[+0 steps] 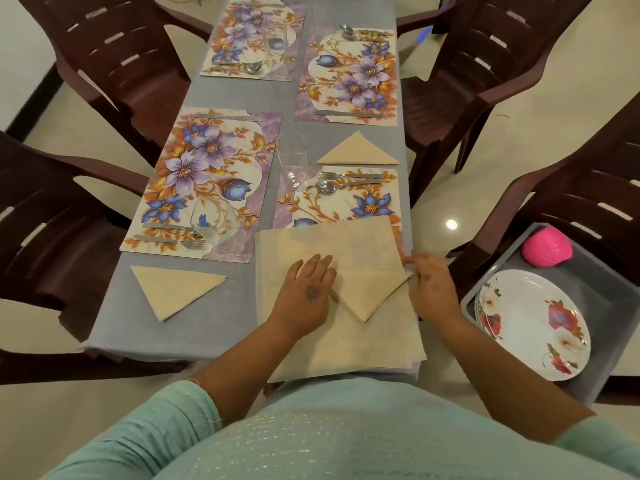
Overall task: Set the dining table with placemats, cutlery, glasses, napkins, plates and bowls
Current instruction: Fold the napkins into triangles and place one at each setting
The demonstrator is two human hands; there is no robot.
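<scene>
Napkin, beige and part-folded into a triangle, lies low in the centre of the head view, on top of a stack of unfolded napkins whose near edge overhangs the near end of the tabletop. Our left hand lies flat on the triangle's left end, grip released, fingers straight and pressing. Our right hand pinches the triangle's right corner, just at the tabletop's right edge.

Two finished triangular napkins lie apart: one at lower left, on bare cloth below the near left placemat, and one right of centre, above the near right placemat. The stack covers that placemat's lower edge. A tall glass stands between the two near placemats; another glass sits on the left one beside cutlery.

Brown chairs crowd both long sides. At lower right a grey tray holds flowered plates and a pink bowl.
</scene>
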